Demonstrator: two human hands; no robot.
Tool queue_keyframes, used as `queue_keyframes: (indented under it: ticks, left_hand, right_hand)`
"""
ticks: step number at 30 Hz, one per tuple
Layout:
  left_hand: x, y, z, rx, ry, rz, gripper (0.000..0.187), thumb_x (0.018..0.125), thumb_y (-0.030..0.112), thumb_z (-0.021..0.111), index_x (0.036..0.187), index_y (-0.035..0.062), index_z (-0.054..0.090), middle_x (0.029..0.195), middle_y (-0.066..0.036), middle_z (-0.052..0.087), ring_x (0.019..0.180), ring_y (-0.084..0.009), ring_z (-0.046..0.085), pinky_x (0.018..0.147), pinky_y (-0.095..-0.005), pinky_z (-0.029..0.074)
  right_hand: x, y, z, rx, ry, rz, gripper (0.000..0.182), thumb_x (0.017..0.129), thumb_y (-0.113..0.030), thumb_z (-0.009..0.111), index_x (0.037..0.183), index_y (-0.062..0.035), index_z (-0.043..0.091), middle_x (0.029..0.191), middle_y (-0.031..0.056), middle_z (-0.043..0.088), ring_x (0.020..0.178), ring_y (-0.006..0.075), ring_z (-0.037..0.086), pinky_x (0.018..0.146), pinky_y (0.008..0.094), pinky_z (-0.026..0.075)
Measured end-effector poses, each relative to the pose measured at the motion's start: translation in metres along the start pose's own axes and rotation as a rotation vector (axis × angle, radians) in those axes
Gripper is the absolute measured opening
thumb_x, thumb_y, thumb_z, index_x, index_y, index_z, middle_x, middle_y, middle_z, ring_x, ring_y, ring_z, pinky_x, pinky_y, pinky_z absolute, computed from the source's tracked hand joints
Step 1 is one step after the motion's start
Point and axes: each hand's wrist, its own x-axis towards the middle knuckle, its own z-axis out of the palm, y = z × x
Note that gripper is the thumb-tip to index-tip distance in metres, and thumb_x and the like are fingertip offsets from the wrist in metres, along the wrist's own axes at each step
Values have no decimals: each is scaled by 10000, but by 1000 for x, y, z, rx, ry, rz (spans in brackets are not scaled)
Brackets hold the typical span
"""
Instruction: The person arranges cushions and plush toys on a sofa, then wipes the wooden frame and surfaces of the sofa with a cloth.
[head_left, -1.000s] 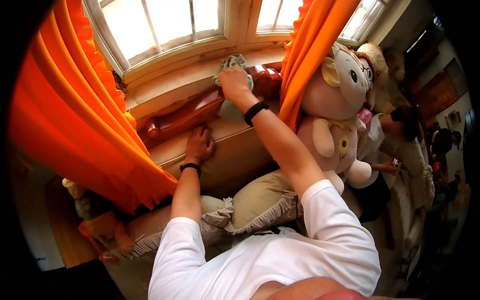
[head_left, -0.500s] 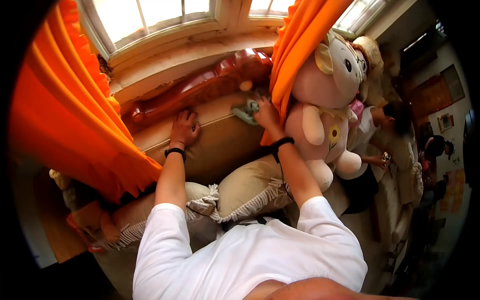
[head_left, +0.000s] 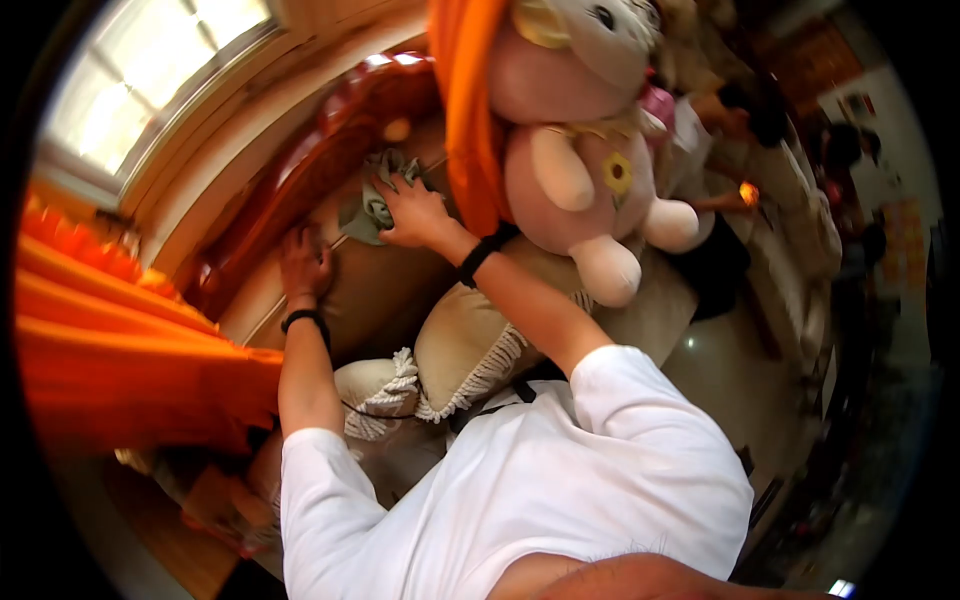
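Note:
A grey-green cloth (head_left: 362, 218) lies bunched on the top of the sofa's padded back (head_left: 375, 275), close under the carved, glossy red-brown wood trim (head_left: 300, 165). My right hand (head_left: 415, 210) grips the cloth and presses it against the padding; its thumb and fingers are bent around the folds. To the left, my left hand (head_left: 305, 265) rests on the same padded edge, holding nothing, with its fingers reaching toward the wood. Both wrists wear dark bands.
An orange curtain (head_left: 465, 120) hangs right of my right hand, beside a large pink plush toy (head_left: 565, 165). Another orange curtain (head_left: 130, 350) hangs left. Fringed cushions (head_left: 460, 345) lie below my arms. A window (head_left: 160, 75) is behind the sofa. A seated person (head_left: 700, 150) is at right.
My right hand has moved the cloth leftward along the sofa back, away from the curtain and nearer my left hand. The camera view has turned to the right.

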Motion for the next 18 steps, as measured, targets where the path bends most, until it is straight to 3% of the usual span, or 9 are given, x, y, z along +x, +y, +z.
queue_keyframes:
  ticks: [2, 3, 4, 7, 10, 14, 15, 16, 18]
  left_hand:
    - [1, 2, -1, 23, -5, -33, 404, 850, 287, 553, 1218, 121, 543, 1241, -163, 522, 1166, -356, 477, 966, -479, 392]
    - [2, -1, 0, 14, 0, -24, 404, 850, 287, 553, 1218, 121, 543, 1241, -163, 522, 1166, -356, 477, 966, -479, 392]
    - [0, -4, 3, 30, -1, -30, 410, 852, 282, 547, 1227, 117, 539, 1254, -166, 519, 1168, -364, 476, 970, -481, 390]
    - [0, -1, 5, 58, -22, -8, 414, 855, 274, 536, 1236, 113, 535, 1273, -175, 513, 1170, -379, 477, 976, -490, 384]
    - [3, 3, 2, 94, 0, 15, 394, 863, 273, 520, 1223, 115, 541, 1267, -192, 510, 1152, -394, 484, 974, -504, 379]
    - [5, 6, 3, 139, -43, -17, 392, 874, 287, 511, 1200, 72, 540, 1235, -208, 515, 1121, -403, 491, 945, -501, 397]
    - [4, 3, 3, 203, -26, -19, 395, 877, 289, 507, 1194, 55, 537, 1219, -213, 519, 1106, -407, 495, 927, -499, 407]
    - [1, 3, 4, 205, -25, -18, 395, 877, 289, 507, 1194, 55, 537, 1219, -213, 519, 1106, -407, 495, 927, -499, 407]
    - [3, 2, 3, 258, -89, -49, 397, 883, 292, 498, 1185, 35, 535, 1183, -224, 521, 1090, -412, 498, 898, -499, 420]
  right_hand:
    - [18, 36, -15, -10, -122, 65, 727, 716, -317, 747, 1356, -134, 456, 1372, 141, 436, 1214, 408, 471, 896, 523, 502]
    - [35, 71, 8, -7, -24, 75, 541, 710, -239, 740, 1208, -107, 577, 1303, 143, 503, 1168, 394, 516, 835, 529, 514]
    - [43, 86, 0, -11, -21, 94, 541, 710, -239, 740, 1208, -107, 577, 1303, 143, 503, 1168, 394, 516, 835, 529, 514]
    - [44, 107, -17, 11, 36, 254, 162, 755, -149, 649, 899, -108, 712, 1146, 115, 621, 1066, 341, 585, 765, 525, 502]
    - [51, 86, 27, -164, 151, 325, 167, 775, -169, 642, 910, -112, 721, 1182, 104, 611, 1087, 329, 575, 775, 518, 502]
    - [12, 30, 28, -168, 81, 95, 308, 724, -177, 692, 1025, -116, 701, 1252, 94, 557, 1122, 387, 528, 760, 526, 530]
    - [4, 24, 20, -63, 69, 91, 447, 707, -115, 668, 1152, -157, 678, 1320, 101, 528, 1125, 376, 535, 871, 513, 506]
    - [2, 34, 19, -61, 71, 91, 447, 707, -115, 668, 1152, -157, 678, 1320, 101, 528, 1125, 376, 535, 871, 513, 506]
    - [10, 55, 22, 370, 149, 74, 579, 680, -47, 623, 1235, -213, 645, 1353, 136, 512, 1130, 383, 540, 949, 475, 476]
